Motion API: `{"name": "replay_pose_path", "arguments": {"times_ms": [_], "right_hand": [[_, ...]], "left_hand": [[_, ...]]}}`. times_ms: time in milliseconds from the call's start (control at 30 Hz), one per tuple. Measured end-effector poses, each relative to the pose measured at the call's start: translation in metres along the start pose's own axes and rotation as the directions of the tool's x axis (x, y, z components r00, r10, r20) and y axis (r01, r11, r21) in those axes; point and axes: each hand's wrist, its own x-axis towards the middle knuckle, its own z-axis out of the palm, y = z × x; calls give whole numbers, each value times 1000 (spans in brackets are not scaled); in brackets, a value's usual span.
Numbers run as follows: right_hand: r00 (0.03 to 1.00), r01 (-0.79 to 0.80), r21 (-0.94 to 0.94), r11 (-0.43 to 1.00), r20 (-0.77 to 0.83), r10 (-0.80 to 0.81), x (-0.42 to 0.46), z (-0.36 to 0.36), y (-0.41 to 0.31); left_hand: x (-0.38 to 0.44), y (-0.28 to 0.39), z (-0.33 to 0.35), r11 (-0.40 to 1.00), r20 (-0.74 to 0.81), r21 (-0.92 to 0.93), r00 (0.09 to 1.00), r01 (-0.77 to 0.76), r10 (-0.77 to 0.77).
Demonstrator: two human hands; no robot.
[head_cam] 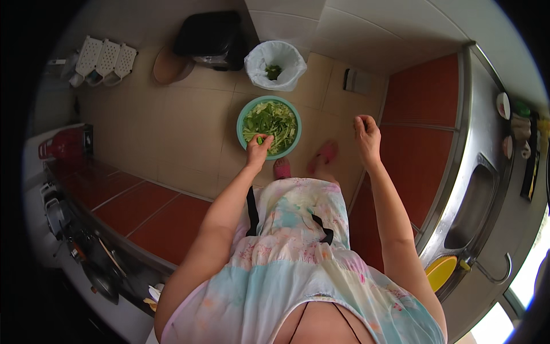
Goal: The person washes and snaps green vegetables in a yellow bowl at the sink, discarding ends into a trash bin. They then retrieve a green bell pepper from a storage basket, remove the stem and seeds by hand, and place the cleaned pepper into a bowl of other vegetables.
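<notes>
My left hand (258, 150) is over the near rim of a turquoise plastic basin (299, 129) on the tiled floor. Pinched between its thumb and fingers is a short green vegetable piece (260, 140). Cut or torn leafy greens and pale green stems (270, 120) fill the basin. Off to the right, my right hand (368, 135) is raised, apart from the basin, with fingers curled towards the thumb. Something dark shows at its fingertips, but whether that is a held scrap or shadow is unclear.
Beyond the basin stands a bin lined with a white plastic bag (258, 71), green scraps inside. Behind it are a black bin (208, 34) and a brown tub (169, 66). Red cabinets flank both sides; a steel sink (472, 206) is on the right. Pink slippers (282, 170) are near the basin.
</notes>
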Motion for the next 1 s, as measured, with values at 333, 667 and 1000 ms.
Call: {"name": "replay_pose_path", "arguments": {"times_ms": [333,667,1000], "right_hand": [[855,226,-309,924,518,-36,197,239,94],[661,537,-209,818,707,-253,330,424,195],[533,841,-538,-55,842,-82,368,457,204]], "left_hand": [[142,-164,-29,951,-246,-194,927,239,-283],[298,-249,23,982,-150,93,978,163,-148],[286,-236,45,573,41,800,936,180,-351]]}}
